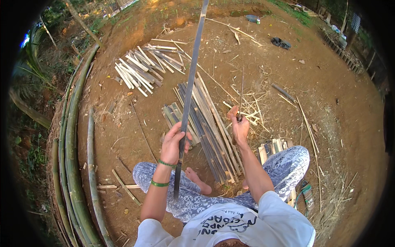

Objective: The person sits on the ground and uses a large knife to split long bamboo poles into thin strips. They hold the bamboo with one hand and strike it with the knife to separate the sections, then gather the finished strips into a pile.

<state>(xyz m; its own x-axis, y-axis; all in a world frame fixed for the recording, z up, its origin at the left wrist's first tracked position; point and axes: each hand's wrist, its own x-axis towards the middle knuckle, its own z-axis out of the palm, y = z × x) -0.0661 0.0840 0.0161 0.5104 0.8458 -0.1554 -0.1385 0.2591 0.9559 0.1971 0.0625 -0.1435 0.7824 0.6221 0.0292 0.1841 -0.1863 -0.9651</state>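
Note:
My left hand is closed round a long, dark bamboo strip. The strip stands steeply across the view, its lower end over my thigh and its upper end reaching the top edge. My right hand grips a knife by its dark handle, the thin blade pointing away from me. Knife and strip are apart. Between my hands, a stack of long split bamboo strips lies on the ground in front of my bent legs. Some shorter strips lie at its left side.
Further off lies a loose pile of short bamboo pieces. Long green bamboo poles run along the left. Shavings litter the ground beyond my right hand. Cut pieces sit by my right knee, and a black plastic bag lies far right.

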